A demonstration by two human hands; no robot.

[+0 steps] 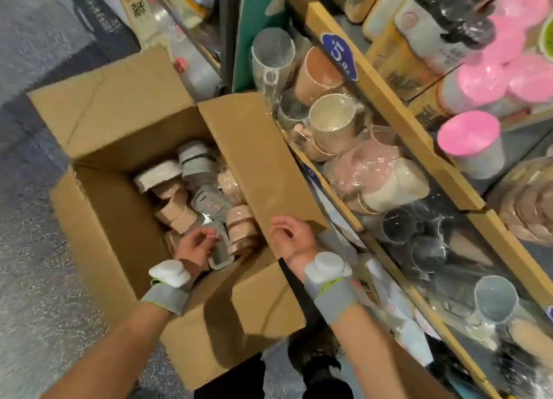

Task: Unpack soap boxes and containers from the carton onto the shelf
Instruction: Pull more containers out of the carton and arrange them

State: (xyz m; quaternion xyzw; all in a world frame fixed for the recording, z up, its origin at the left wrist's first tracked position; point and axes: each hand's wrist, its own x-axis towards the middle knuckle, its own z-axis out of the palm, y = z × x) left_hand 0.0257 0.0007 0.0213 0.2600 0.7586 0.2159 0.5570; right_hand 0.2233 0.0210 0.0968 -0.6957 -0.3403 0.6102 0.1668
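Floor (36,189): grey, speckled, along the left edge.
Carton (119,225): brown cardboard, open, flaps folded out; stands on the floor just left of the shelf.
Soap boxes (176,210): loose heap inside the carton, toward its right wall; tan, white and grey, several in clear film. All lie in the carton, none on the shelf.
Left hand (194,246): reaches down into the near end of the carton, back of the hand up, grey band with a white block at the wrist. Fingers curl loosely, close together, over the heap; cannot tell whether they grip anything.
Grey soap box (220,250): flat, right beside the left fingertips, on top of the heap.
Right flap (254,159): tilts up against the shelf edge.
Right hand (291,235): hovers over the near end of the right flap, fingers loosely curled, holding nothing; same kind of wristband.
Shelf (389,99): wooden rails running from far to near, right side, tiers crowded.
Cups (329,120): film-wrapped, lying on their sides on the low tier; clear, tan, pink, dark.
Pink-lidded tubs (469,135): upper tier, far right.
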